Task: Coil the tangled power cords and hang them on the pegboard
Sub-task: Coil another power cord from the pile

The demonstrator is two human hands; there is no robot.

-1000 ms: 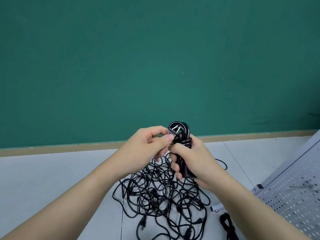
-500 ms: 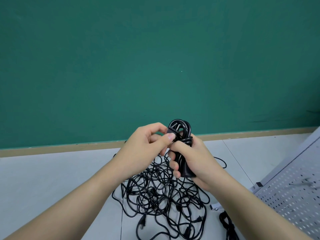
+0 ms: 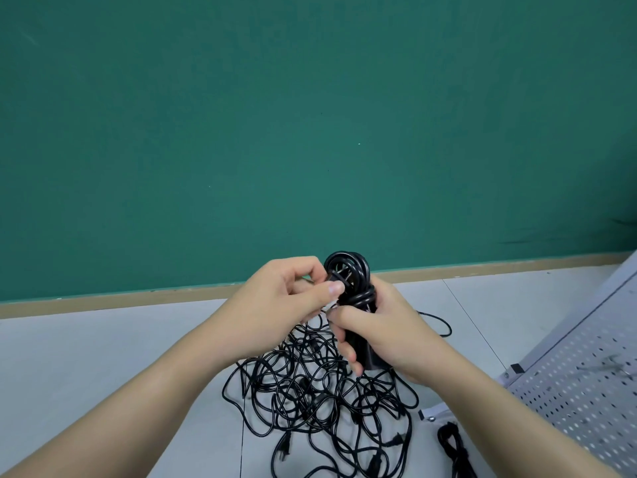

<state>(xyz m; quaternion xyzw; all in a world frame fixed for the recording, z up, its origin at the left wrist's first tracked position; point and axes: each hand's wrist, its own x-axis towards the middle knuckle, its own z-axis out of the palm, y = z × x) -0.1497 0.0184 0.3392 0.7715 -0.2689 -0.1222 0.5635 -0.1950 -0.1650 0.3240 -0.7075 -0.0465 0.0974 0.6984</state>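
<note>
Here, right hand [image 3: 386,329] gripping coiled cord [image 3: 355,281], left hand [image 3: 279,305] pinching its plug end [image 3: 339,279].

The pale grey floor [image 3: 103,357] carries a tangled heap of black power cords [image 3: 320,401] near its middle; a coiled cord [image 3: 455,450] lies beside the pegboard [image 3: 579,384] at the right edge.

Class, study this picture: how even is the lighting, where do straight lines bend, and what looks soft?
Head view: light is soft and even, with faint shadows under the cord pile; the wall's brown strip bows from wide-angle distortion; the pegboard at the right edge looks slightly smeared; the coiled cord stays fairly sharp.
</note>
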